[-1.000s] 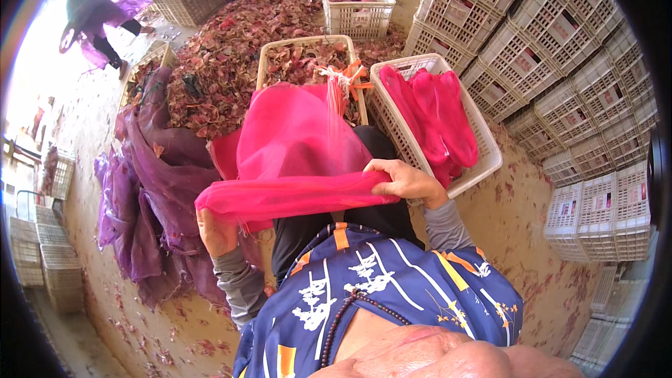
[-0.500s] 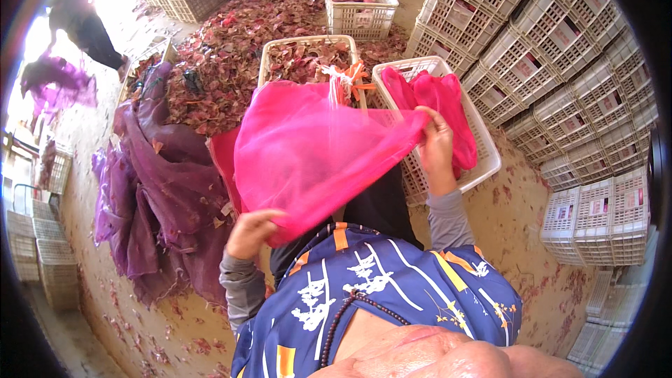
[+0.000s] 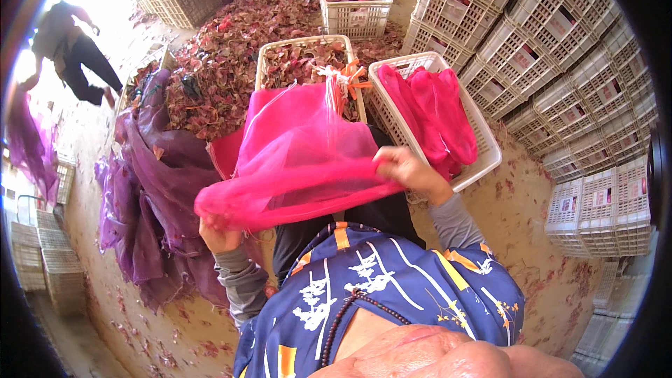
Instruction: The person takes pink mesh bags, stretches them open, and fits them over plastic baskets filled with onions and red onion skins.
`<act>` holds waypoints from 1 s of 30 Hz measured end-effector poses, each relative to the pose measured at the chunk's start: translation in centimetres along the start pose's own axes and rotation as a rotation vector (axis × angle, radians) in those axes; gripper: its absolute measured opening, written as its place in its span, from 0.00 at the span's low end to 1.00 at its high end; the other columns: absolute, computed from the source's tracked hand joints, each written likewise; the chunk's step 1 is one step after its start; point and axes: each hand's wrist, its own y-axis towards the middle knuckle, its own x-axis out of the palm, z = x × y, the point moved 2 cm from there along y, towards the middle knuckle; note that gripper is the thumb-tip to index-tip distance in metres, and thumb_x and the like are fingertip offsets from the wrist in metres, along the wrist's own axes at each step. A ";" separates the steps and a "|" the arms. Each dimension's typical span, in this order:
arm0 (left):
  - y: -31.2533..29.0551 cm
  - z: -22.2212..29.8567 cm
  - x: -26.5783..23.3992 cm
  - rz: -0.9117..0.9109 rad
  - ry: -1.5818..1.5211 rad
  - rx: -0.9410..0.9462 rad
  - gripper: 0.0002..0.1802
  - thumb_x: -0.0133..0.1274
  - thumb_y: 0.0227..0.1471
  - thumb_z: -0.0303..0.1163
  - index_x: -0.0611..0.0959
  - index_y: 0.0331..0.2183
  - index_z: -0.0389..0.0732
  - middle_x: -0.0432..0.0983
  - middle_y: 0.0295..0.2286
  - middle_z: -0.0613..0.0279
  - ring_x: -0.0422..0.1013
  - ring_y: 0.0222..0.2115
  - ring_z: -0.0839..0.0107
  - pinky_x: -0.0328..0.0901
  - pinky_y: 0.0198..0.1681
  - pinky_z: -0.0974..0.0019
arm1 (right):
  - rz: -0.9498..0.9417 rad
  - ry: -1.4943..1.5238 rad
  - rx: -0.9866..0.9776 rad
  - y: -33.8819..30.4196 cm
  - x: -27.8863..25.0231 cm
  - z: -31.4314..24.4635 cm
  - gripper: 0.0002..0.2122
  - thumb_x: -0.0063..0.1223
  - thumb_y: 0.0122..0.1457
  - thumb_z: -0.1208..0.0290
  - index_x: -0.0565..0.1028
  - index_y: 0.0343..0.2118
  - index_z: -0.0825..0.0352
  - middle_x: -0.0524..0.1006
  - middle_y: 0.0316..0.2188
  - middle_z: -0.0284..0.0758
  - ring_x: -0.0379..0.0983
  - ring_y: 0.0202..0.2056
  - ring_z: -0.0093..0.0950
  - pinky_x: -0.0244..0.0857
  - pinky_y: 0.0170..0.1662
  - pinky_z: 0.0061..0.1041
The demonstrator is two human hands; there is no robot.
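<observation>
A bright pink mesh bag [image 3: 308, 147] is stretched across my lap. Its near edge is held at the left corner by my left hand [image 3: 221, 232], whose fingers are partly hidden by the mesh. My right hand [image 3: 411, 169] pinches the same edge at its right end. Beyond the bag, a bundle of white and orange ties [image 3: 341, 82] hangs at the rim of a white crate [image 3: 306, 42] filled with dry reddish skins. To the right, other pink mesh bags [image 3: 437, 115] lie folded in a second white crate [image 3: 483, 168].
Purple mesh sacking [image 3: 168, 189] is heaped on my left, beside a wide pile of dry skins [image 3: 203, 98]. Tall stacks of white crates [image 3: 525, 63] line the right side. A person [image 3: 70, 52] with purple mesh is at the far left.
My left hand has moved left and my right hand left and down, so the bag's near edge now runs nearly level. The person at far left has shifted with the purple mesh.
</observation>
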 end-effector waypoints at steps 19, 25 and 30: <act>-0.6 -1.6 0.7 -0.489 -0.083 0.008 0.33 0.43 0.53 0.65 0.79 0.47 0.49 0.74 0.48 0.62 0.68 0.48 0.53 0.57 0.49 0.34 | -0.283 0.072 0.139 -0.6 -1.5 0.7 0.05 0.54 0.57 0.74 0.76 0.35 0.67 0.72 0.25 0.23 0.66 0.31 0.13 0.63 0.36 0.18; -2.5 -3.1 4.9 -0.330 0.536 -0.270 0.19 0.59 0.46 0.38 0.79 0.39 0.39 0.76 0.27 0.66 0.71 0.26 0.70 0.66 0.31 0.66 | 0.701 -0.412 -0.327 0.2 -5.4 0.0 0.07 0.52 0.57 0.75 0.78 0.37 0.68 0.74 0.30 0.38 0.73 0.35 0.31 0.65 0.41 0.28; -3.4 -5.8 6.9 -0.480 0.620 -0.786 0.12 0.55 0.51 0.23 0.77 0.41 0.36 0.76 0.33 0.71 0.70 0.34 0.82 0.65 0.38 0.76 | 1.039 -0.675 -0.478 -0.6 -6.7 -1.8 0.08 0.50 0.59 0.75 0.78 0.38 0.67 0.72 0.29 0.39 0.72 0.34 0.34 0.64 0.39 0.30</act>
